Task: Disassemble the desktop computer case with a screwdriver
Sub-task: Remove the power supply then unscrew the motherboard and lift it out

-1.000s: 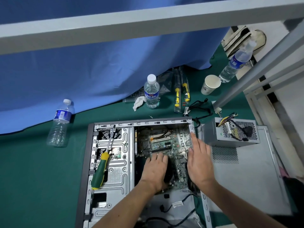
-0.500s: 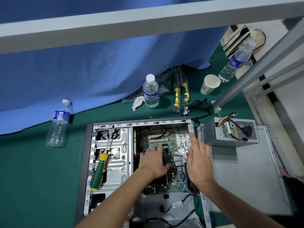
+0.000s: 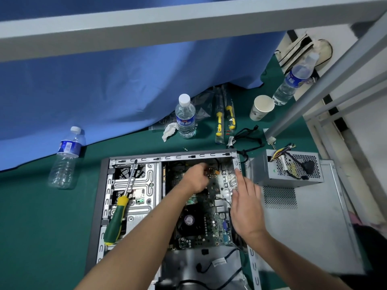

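Observation:
The open desktop case (image 3: 173, 157) lies flat on the green mat, with the green motherboard (image 3: 209, 225) exposed inside. A screwdriver with a green and yellow handle (image 3: 116, 218) lies loose on the metal drive cage (image 3: 146, 185); neither hand touches it. My left hand (image 3: 195, 178) reaches over the far part of the motherboard with its fingers curled down; it is blurred, and what it holds is unclear. My right hand (image 3: 247, 204) has straight fingers laid along the case's right wall.
The removed power supply (image 3: 272, 174) sits on the grey side panel (image 3: 303, 227) to the right of the case. Behind the case are water bottles (image 3: 185, 118) (image 3: 66, 158) (image 3: 293, 82), a paper cup (image 3: 261, 107), packaged screwdrivers (image 3: 225, 118), loose cables (image 3: 245, 139) and a blue curtain (image 3: 104, 91).
My left hand has moved from the near middle of the motherboard toward its far end, uncovering the black cooler area. My right hand has stayed at the right wall.

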### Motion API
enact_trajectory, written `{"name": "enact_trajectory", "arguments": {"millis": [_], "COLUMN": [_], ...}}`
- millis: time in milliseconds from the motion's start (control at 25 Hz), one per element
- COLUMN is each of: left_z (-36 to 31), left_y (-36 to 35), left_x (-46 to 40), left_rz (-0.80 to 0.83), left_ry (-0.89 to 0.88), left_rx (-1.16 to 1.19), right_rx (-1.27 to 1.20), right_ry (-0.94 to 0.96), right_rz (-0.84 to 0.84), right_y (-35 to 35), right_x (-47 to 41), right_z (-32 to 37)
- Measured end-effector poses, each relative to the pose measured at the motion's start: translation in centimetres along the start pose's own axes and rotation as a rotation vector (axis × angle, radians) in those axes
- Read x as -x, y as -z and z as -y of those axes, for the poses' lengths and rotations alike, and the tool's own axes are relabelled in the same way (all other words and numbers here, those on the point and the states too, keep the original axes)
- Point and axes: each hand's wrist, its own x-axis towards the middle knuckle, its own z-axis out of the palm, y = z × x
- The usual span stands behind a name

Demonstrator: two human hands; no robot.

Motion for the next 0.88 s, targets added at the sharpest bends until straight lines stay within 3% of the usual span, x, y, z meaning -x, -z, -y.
{"name": "enact_trajectory", "arguments": {"millis": [80,240,400,560,720,880], "left_z": [0.5,1.2,0.2,-0.5,-0.6,-0.3], "left_y": [-0.7,-4.9,-6.1,-5.9,-6.2,-4.9], "left_x": [1.0,3.7,3.4,1.9,1.6,0.3], "left_rz": [-0.001,0.176,-0.115,-0.231,-0.074,-0.078], "left_ry": [0.0,-0.168,-0.29,-0.279,-0.142,-0.025], "left_rx": [-0.285,-0.445,-0.595,-0.386,0.093,0.157], "right_rx": [0.0,-0.012,-0.019,-0.013,-0.025,-0.026], "right_ry": [-0.003,-0.019,-0.013,-0.008,-0.006,-0.014], "right_rz": [0.002,0.004,0.005,-0.004,-0.008,-0.004], "right_y": [0.0,0.0,0.1,0.1,0.1,0.0], "right_x": [-0.1,-0.1,0.0,-0.1,-0.1,0.0], "right_z": [0.0,0.1,0.1,0.1,0.1,0.2]}}
